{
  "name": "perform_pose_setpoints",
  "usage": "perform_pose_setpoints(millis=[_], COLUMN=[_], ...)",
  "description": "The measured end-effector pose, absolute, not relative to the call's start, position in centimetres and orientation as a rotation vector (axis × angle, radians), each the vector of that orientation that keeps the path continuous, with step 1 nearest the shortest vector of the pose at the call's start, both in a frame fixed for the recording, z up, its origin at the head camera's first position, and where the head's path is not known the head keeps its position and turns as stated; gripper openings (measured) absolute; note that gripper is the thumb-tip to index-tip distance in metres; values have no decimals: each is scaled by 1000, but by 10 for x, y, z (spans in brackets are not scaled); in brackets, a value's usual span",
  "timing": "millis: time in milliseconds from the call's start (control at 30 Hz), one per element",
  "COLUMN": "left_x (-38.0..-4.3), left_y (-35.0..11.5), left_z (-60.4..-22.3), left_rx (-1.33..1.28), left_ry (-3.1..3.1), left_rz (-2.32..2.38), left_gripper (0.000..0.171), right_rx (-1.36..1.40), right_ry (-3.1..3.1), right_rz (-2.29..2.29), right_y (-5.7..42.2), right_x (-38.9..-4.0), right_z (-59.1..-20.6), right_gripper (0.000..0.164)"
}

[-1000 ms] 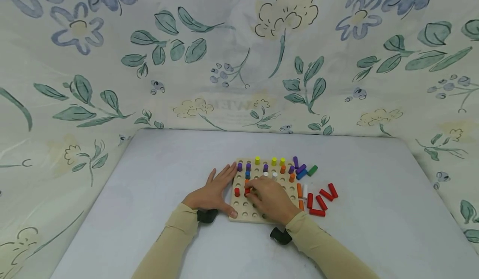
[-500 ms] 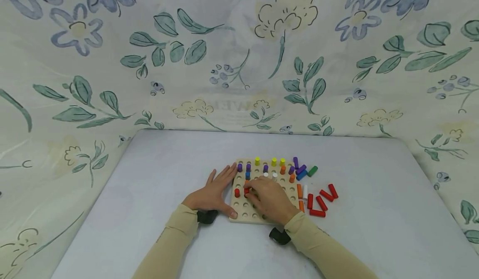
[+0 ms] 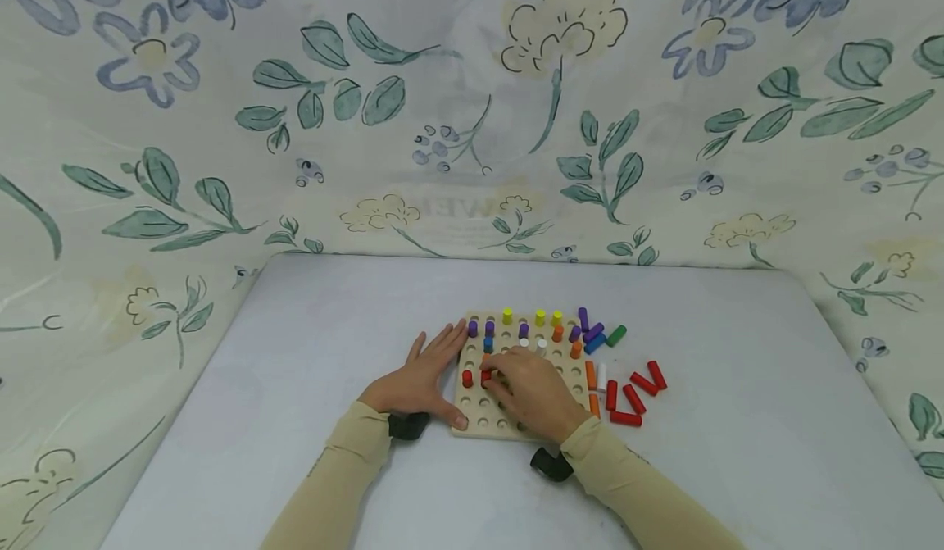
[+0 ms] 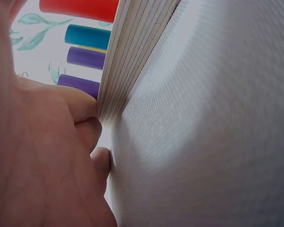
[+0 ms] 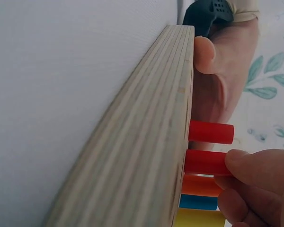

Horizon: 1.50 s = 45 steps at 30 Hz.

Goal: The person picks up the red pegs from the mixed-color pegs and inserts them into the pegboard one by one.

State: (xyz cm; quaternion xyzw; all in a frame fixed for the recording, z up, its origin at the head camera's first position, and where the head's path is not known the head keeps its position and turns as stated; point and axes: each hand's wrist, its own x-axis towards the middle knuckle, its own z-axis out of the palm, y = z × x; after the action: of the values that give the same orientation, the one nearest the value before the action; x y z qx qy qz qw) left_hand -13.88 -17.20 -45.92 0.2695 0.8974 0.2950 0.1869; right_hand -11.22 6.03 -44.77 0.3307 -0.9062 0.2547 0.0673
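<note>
Pinching a red peg (image 5: 206,162) by its upper end in the right hand (image 3: 534,386), between thumb and fingers, upright in the board (image 5: 149,127) (just beside a second peg (image 5: 212,132), also red). Resting the left hand (image 3: 419,382), spread wide and clasping nothing, along the board's left edge.

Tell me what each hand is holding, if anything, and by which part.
The right hand pinches a red peg by its upper end, away from the pegboard. The left hand is spread against the pegboard's left edge, gripping nothing.
</note>
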Motion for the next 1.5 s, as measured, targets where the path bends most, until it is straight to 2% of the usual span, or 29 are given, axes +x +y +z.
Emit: perform_pose_setpoints(millis=[367, 1200, 1500], left_x=[-139, -140, -140], left_y=[-172, -172, -172], left_z=[-458, -460, -462], left_rx=[774, 759, 750], left_ry=[2524, 2538, 2543], left_rz=[852, 811, 808], left_gripper=[135, 135, 136], right_rx=[974, 897, 847], right_ry=[-2779, -2851, -2838], right_rz=[759, 739, 773], right_y=[60, 59, 71], right_x=[-111, -109, -105], right_z=[-449, -446, -438], right_gripper=[20, 29, 25])
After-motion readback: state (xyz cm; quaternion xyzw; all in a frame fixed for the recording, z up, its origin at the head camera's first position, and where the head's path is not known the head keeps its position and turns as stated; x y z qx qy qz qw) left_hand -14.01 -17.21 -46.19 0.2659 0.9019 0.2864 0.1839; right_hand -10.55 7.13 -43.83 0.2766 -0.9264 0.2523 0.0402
